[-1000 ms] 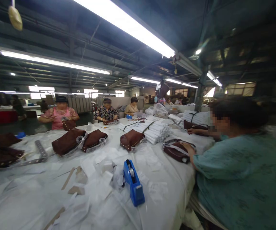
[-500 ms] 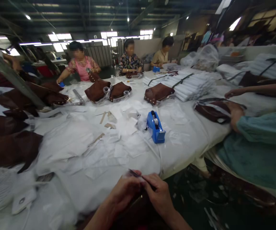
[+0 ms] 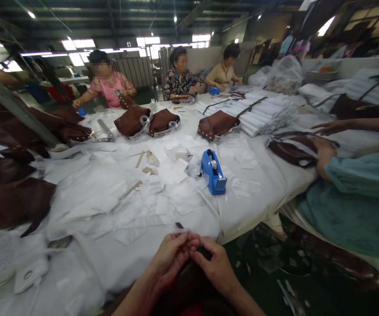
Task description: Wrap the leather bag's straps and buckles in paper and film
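Low in the head view, my left hand (image 3: 176,254) is closed, its thumb and fingers pinched round something I cannot make out; a small dark tip and a bit of clear film show just beyond its fingertips. My right hand (image 3: 214,263) meets it at the fingertips, closed on a dark strip that its fingers partly hide. Beneath both hands lies a dark brown leather piece (image 3: 184,281) in shadow, at my lap. A blue tape dispenser (image 3: 215,173) stands on the white-covered table (image 3: 242,215) beyond my hands.
White paper scraps (image 3: 156,188) cover the table's middle. Brown bags (image 3: 218,124) stand farther back and at the left, near bundled white rolls (image 3: 262,114). At the right, a person in a green sleeve (image 3: 363,171) handles a brown bag. Three people sit across the table.
My left hand's fingers have turned more upward and loosened a little. My right hand has shifted slightly at the fingertips. The dark tip now shows beyond my left fingers.
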The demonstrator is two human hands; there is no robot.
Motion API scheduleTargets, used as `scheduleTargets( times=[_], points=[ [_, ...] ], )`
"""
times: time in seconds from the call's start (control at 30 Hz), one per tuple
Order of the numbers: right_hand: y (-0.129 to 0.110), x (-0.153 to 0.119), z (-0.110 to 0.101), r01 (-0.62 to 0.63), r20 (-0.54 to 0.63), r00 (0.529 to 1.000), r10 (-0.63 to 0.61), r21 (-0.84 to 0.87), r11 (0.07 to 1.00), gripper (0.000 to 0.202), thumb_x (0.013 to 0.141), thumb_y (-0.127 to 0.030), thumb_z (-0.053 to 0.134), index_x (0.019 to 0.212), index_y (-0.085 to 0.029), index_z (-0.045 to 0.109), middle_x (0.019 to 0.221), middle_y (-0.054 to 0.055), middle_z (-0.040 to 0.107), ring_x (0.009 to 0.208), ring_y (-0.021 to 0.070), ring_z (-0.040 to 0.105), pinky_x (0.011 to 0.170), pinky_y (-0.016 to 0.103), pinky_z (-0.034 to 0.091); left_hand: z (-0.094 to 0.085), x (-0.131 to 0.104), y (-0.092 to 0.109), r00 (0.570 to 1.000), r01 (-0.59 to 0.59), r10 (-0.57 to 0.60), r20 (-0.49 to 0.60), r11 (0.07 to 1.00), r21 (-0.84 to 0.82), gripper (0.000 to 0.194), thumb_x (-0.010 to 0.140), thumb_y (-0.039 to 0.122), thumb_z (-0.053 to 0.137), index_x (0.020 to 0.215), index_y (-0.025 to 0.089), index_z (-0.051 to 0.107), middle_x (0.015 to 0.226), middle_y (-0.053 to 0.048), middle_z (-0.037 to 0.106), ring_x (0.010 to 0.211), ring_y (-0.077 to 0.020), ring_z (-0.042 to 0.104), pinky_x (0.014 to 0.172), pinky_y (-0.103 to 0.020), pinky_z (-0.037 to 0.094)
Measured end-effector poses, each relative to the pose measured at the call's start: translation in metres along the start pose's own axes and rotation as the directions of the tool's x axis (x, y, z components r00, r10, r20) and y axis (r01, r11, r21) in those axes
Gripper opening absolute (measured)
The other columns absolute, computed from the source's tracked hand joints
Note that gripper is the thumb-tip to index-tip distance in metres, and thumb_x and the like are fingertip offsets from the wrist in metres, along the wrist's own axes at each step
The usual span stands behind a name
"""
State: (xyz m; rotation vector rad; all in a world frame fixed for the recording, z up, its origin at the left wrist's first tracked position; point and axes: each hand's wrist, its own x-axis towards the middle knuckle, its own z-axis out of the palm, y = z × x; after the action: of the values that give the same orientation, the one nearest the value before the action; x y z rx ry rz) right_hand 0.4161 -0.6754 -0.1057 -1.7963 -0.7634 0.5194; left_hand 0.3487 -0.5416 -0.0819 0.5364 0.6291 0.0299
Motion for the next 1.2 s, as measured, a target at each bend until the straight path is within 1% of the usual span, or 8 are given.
scheduleTargets(
  times=[0.2,0.33,0.43,0.6,0.8,0.93,1.07,1.2],
  points=[
    [-0.003,0.004,-0.005,0.008,0.07,0.997,-0.019,0.156,0.988,0.027,0.083,-0.039,0.061,0.098,-0.018,0.07,0.091,0.006,0.068,0.089,0.0232,0.062,0.08,0.032,0.047,0.001,0.005,-0.004,0.998,-0.047,0.049,-0.034,0.997,0.056,0.01,0.083,0.017,0.063,0.082,0.01,0.056,0.075,-0.011,0.07,0.057,-0.01,0.062,0.056,-0.019,0.051],
    [-0.002,0.006,-0.002,-0.088,0.026,0.996,0.084,0.266,0.96,0.033,0.085,-0.044,0.059,0.099,-0.017,0.073,0.092,0.008,0.071,0.089,0.0254,0.064,0.082,0.036,0.049,-0.001,0.01,-0.008,0.997,-0.074,0.074,-0.024,0.997,0.021,0.022,0.076,0.023,0.072,0.081,0.013,0.052,0.067,-0.005,0.068,0.054,-0.0096,0.06,0.055,-0.019,0.048],
    [0.001,0.008,0.002,-0.105,0.037,0.994,0.098,0.305,0.947,0.031,0.084,-0.044,0.061,0.099,-0.019,0.074,0.093,0.007,0.072,0.089,0.0247,0.065,0.082,0.035,0.049,-0.001,0.012,-0.007,0.994,-0.098,0.1,-0.037,0.994,0.043,0.029,0.071,0.028,0.076,0.079,0.015,0.05,0.059,-0.001,0.065,0.047,-0.0078,0.055,0.049,-0.017,0.043],
    [0.006,0.01,0.002,-0.06,0.061,0.997,0.046,0.251,0.966,0.028,0.084,-0.043,0.061,0.1,-0.023,0.074,0.091,0.005,0.072,0.087,0.0216,0.064,0.079,0.03,0.048,0.0,0.013,-0.004,0.986,-0.161,0.164,-0.027,0.984,0.081,0.031,0.069,0.032,0.075,0.073,0.015,0.049,0.049,0.004,0.056,0.041,-0.0034,0.039,0.044,-0.015,0.031],
    [0.013,0.009,0.003,-0.069,0.006,0.998,0.069,0.158,0.985,0.033,0.085,-0.045,0.058,0.085,-0.018,0.076,0.072,0.003,0.066,0.072,0.0189,0.059,0.067,0.027,0.046,-0.005,0.017,-0.006,0.981,-0.173,0.182,-0.06,0.976,0.134,0.033,0.067,0.04,0.071,0.067,0.017,0.046,0.039,0.009,0.041,0.038,-0.0034,0.026,0.042,-0.018,0.021],
    [0.009,0.008,0.009,-0.107,-0.071,0.991,0.118,0.146,0.984,0.034,0.083,-0.045,0.058,0.081,-0.015,0.074,0.072,0.004,0.067,0.071,0.0201,0.059,0.067,0.028,0.046,-0.012,0.021,-0.002,0.971,-0.151,0.207,-0.123,0.922,0.357,0.035,0.073,0.051,0.054,0.061,0.019,0.046,0.033,0.01,0.031,0.033,-0.0047,0.018,0.039,-0.021,0.015],
    [0.008,0.011,0.015,-0.14,-0.113,0.982,0.153,0.118,0.983,0.036,0.083,-0.046,0.057,0.079,-0.014,0.073,0.072,0.005,0.068,0.074,0.0232,0.062,0.071,0.031,0.048,-0.017,0.024,0.001,0.93,-0.21,0.333,-0.154,0.827,0.521,0.028,0.073,0.041,0.047,0.063,0.016,0.054,0.033,0.009,0.032,0.033,-0.0061,0.021,0.039,-0.022,0.015],
    [0.006,0.011,0.012,-0.12,-0.168,0.978,0.122,0.021,0.993,0.038,0.085,-0.046,0.054,0.093,-0.014,0.072,0.081,0.009,0.071,0.079,0.0258,0.065,0.074,0.035,0.052,-0.018,0.026,0.002,0.899,-0.232,0.398,-0.183,0.786,0.574,0.024,0.074,0.033,0.046,0.077,0.013,0.059,0.034,0.009,0.036,0.034,-0.0076,0.027,0.04,-0.022,0.017]
  ],
)
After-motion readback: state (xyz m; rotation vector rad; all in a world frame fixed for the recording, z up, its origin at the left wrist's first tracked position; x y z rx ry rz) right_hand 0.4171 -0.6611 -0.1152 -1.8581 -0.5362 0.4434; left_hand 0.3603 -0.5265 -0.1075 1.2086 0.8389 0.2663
